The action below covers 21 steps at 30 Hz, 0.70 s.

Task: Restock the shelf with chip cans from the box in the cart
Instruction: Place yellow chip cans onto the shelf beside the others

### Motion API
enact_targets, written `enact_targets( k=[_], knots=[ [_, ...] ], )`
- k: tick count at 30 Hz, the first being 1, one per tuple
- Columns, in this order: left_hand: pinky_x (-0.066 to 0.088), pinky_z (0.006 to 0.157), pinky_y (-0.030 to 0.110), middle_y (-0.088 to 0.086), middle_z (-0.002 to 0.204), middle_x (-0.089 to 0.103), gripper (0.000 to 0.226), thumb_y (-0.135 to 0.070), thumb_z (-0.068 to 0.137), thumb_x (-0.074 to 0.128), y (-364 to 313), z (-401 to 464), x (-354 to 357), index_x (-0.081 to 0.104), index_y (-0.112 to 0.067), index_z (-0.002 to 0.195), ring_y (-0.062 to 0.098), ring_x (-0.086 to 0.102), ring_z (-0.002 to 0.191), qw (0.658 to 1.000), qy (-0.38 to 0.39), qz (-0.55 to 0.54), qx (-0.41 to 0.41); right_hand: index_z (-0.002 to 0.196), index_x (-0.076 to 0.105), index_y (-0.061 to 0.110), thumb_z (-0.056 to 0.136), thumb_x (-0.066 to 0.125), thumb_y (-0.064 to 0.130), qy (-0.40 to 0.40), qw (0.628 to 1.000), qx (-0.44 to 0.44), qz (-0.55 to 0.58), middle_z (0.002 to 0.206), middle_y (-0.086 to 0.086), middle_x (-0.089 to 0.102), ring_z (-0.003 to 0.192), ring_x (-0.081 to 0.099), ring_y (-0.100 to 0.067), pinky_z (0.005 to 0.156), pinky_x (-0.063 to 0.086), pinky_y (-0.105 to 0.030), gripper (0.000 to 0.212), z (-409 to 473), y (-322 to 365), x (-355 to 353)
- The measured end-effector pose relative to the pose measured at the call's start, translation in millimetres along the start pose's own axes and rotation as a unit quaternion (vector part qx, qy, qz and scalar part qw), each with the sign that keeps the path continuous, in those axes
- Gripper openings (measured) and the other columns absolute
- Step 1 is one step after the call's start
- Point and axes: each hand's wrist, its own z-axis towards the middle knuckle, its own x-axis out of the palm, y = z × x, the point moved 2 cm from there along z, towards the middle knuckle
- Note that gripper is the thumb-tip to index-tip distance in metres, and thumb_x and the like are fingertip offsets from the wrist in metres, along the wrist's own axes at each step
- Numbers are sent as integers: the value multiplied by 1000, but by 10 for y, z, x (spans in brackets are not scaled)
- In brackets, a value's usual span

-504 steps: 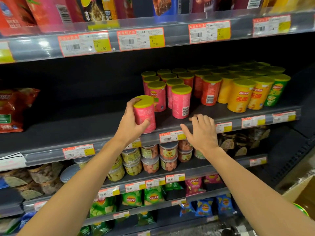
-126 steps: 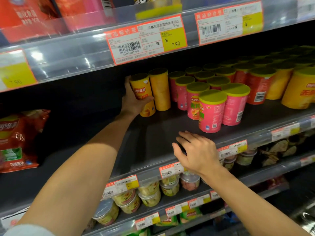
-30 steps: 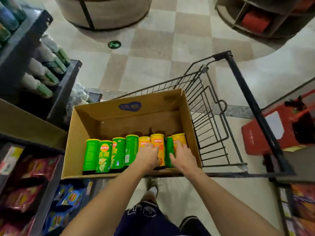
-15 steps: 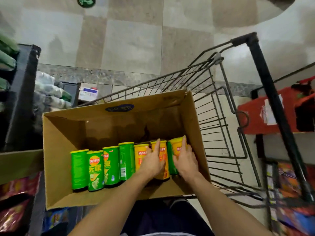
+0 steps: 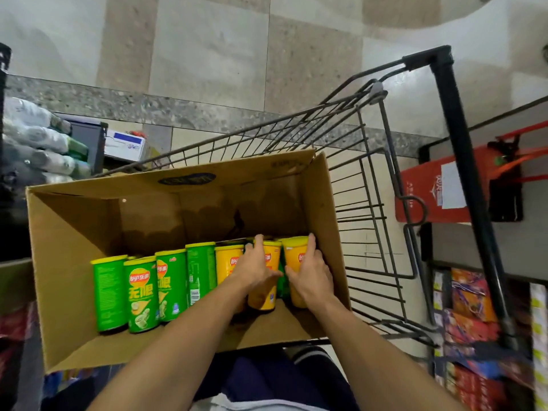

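Note:
An open cardboard box (image 5: 71,232) sits in the wire cart (image 5: 376,221). Along its near wall stands a row of chip cans: several green ones (image 5: 139,292) at left, yellow ones at right. My left hand (image 5: 256,266) grips a yellow can (image 5: 271,259) in the middle of the yellow group. My right hand (image 5: 308,272) wraps the rightmost yellow can (image 5: 296,250), beside the box's right wall. A further yellow can (image 5: 226,261) stands just left of my left hand. The shelf being restocked is out of view.
The cart's black handle bar (image 5: 462,185) runs down the right side. A red box (image 5: 427,191) lies beyond it. Bagged goods (image 5: 35,149) fill a dark shelf unit at left, and packaged goods (image 5: 474,321) stand at lower right. Tiled floor lies ahead.
Since 4.2 s ago I turned from the shelf to the cart. Over the last second both hands reached in and closed around two yellow cans.

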Motion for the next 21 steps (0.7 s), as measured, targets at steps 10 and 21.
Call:
enact_targets(
  k=[10,21],
  knots=[
    [45,102,46,13,140,40,102,-43,71,84,-53,-310,-152,19,-22,147,32,49,126,994,-76,-9,77,156,2,25,86,73,40,-12,997,-29,74,141,-11,46,128,49,-32,104,45,-48,101,-203,-2,-227],
    [46,94,33,4,125,51,97,-37,64,89,-62,-1381,-332,30,-21,139,19,53,111,946,-267,-91,157,156,5,23,83,73,47,-63,966,-230,100,138,-10,49,123,53,-31,97,47,-44,103,-792,36,-662]
  ],
)
